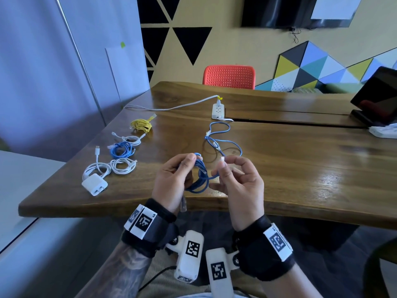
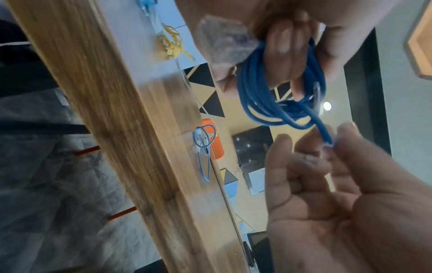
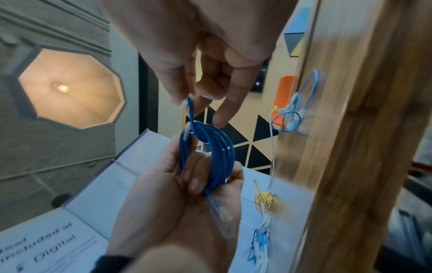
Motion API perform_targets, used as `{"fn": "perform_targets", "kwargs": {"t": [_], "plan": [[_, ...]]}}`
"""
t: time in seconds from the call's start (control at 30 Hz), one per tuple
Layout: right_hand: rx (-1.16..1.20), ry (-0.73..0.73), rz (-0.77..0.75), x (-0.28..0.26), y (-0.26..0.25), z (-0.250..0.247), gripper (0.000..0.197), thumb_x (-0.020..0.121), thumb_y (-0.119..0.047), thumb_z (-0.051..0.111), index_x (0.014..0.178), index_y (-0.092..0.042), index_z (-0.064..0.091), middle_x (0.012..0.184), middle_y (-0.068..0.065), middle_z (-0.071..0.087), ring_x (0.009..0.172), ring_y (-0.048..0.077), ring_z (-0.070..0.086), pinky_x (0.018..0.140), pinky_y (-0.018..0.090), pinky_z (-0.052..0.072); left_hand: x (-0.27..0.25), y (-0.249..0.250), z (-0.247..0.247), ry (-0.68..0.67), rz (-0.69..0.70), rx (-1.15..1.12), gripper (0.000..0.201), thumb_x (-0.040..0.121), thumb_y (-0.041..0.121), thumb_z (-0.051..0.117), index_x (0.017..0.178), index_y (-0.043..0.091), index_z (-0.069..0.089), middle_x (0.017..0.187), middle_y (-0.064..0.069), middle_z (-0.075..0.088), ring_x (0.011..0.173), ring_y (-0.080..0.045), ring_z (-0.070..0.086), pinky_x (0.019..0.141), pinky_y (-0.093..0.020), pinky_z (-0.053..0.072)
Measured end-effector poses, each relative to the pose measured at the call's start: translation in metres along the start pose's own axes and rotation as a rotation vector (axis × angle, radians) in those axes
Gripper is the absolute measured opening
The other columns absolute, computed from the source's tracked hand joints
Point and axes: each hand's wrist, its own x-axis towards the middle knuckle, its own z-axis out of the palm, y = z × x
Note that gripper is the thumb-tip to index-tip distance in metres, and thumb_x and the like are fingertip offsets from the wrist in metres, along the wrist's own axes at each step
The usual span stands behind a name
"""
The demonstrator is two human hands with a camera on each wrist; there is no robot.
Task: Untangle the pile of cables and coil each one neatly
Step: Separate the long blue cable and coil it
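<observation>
I am holding a dark blue cable (image 1: 198, 175) above the near edge of the wooden counter (image 1: 300, 168), between my two hands. My left hand (image 1: 171, 179) is gripping the wound loops, with fingers curled through the coil. My right hand (image 1: 236, 181) is pinching the cable's free end, with its clear plug, between thumb and forefinger, and its other fingers are loosely bent. The one relation that matters: the coil is hanging just to the left of my right hand, with its ring standing roughly upright, and only a short stretch of cable is running from it up and across to the pinched plug. The right hand is the nearer one to that loose end, so I judge it should be the hand that tucks or wraps the end around the coil, while the left is keeping the loops together. Farther off on the counter, beyond my hands, a lighter blue cable (image 1: 221, 138) is lying uncoiled in loose loops. Well to the left, the coiled cables (image 1: 120, 151) are lying in a row
</observation>
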Motion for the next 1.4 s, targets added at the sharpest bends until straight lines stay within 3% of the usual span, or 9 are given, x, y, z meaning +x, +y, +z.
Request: {"fn": "perform_targets", "kwargs": {"t": [0.27, 0.4, 0.57, 0.73, 0.87, 1.07, 1.17, 1.27, 1.4], "plan": [[-0.216, -0.156, 0.006, 0.008, -0.003, -0.007, 0.006, 0.094, -0.009, 0.070, 0.094, -0.011, 0.075, 0.081, 0.018, 0.073, 0.070, 0.019, 0.067, 0.063, 0.035, 0.061, -0.002, 0.015, -0.003, -0.185, 0.072, 0.056, 0.018, 0.099, 0.009, 0.052, 0.097, -0.007, 0.060, 0.049, 0.012, 0.050, 0.041, 0.001, 0.041, 0.046, -0.011, 0.034], [-0.211, -0.216, 0.004, 0.007, -0.002, -0.011, 0.008, 0.094, -0.011, 0.068, 0.095, -0.014, 0.076, 0.086, 0.016, 0.076, 0.074, 0.017, 0.068, 0.068, 0.033, 0.061, 0.003, 0.020, -0.012, -0.305, -0.020, 0.024, 0.017, 0.093, 0.019, 0.054, 0.091, 0.005, 0.064, 0.052, 0.009, 0.032, 0.041, -0.005, 0.020, 0.041, -0.014, 0.020], [0.005, -0.355, 0.099, 0.007, 0.006, -0.015, 0.015, 0.093, -0.024, 0.067, 0.098, -0.011, 0.072, 0.116, 0.012, 0.074, 0.102, 0.025, 0.071, 0.086, 0.046, 0.060, 0.003, 0.030, -0.013, -0.364, -0.117, -0.002, 0.016, 0.088, 0.023, 0.057, 0.077, 0.017, 0.067, 0.060, -0.002, 0.041, 0.042, -0.006, 0.025, 0.039, -0.014, 0.020], [-0.016, -0.362, 0.052, 0.005, 0.006, -0.014, 0.007, 0.093, -0.026, 0.066, 0.086, -0.025, 0.066, 0.088, 0.009, 0.071, 0.083, 0.022, 0.066, 0.078, 0.040, 0.059, 0.006, 0.025, -0.015, -0.409, -0.067, 0.114, 0.015, 0.091, 0.022, 0.057, 0.088, 0.008, 0.059, 0.058, 0.000, 0.035, 0.042, -0.008, 0.026, 0.041, -0.015, 0.023], [-0.131, -0.335, 0.007, 0.011, -0.001, -0.018, 0.009, 0.094, -0.011, 0.069, 0.087, -0.011, 0.063, 0.075, 0.001, 0.068, 0.070, 0.013, 0.062, 0.064, 0.028, 0.056, 0.004, 0.020, -0.016, -0.418, 0.070, 0.265, 0.022, 0.095, 0.022, 0.056, 0.094, 0.000, 0.058, 0.058, 0.014, 0.045, 0.046, -0.001, 0.039, 0.048, -0.012, 0.033], [-0.209, -0.284, 0.039, 0.018, -0.003, -0.025, 0.012, 0.091, 0.001, 0.069, 0.101, -0.005, 0.067, 0.081, 0.004, 0.072, 0.071, 0.010, 0.063, 0.062, 0.023, 0.054, -0.002, 0.020, -0.014, -0.413, 0.287, 0.611, 0.013, 0.095, 0.028, 0.060, 0.106, 0.022, 0.064, 0.087, 0.006, 0.067, 0.078, -0.011, 0.063, 0.074, -0.027, 0.050], [-0.246, -0.226, 0.016, 0.019, -0.001, -0.027, 0.016, 0.092, -0.002, 0.070, 0.106, -0.009, 0.075, 0.094, 0.015, 0.076, 0.075, 0.013, 0.066, 0.064, 0.024, 0.054, -0.008, 0.022, -0.009, -0.500, 0.221, 0.621, 0.037, 0.084, 0.029, 0.078, 0.114, 0.027, 0.056, 0.091, 0.008, 0.069, 0.078, -0.009, 0.067, 0.075, -0.025, 0.053], [-0.247, -0.154, -0.058, 0.017, 0.000, -0.026, 0.015, 0.088, -0.002, 0.075, 0.100, -0.011, 0.078, 0.083, 0.014, 0.074, 0.068, 0.010, 0.064, 0.062, 0.020, 0.050, -0.007, 0.022, -0.007, -0.454, 0.218, 0.698, 0.044, 0.079, 0.018, 0.083, 0.108, 0.026, 0.050, 0.074, 0.020, 0.064, 0.059, 0.002, 0.058, 0.060, -0.012, 0.043], [-0.176, -0.182, -0.136, 0.013, -0.004, -0.022, 0.016, 0.083, -0.008, 0.081, 0.098, -0.010, 0.076, 0.081, 0.002, 0.073, 0.073, 0.015, 0.066, 0.070, 0.032, 0.055, -0.003, 0.018, -0.007, -0.352, 0.241, 0.548, 0.029, 0.082, 0.016, 0.074, 0.102, 0.021, 0.054, 0.074, 0.004, 0.061, 0.060, -0.013, 0.052, 0.058, -0.029, 0.047]]}}
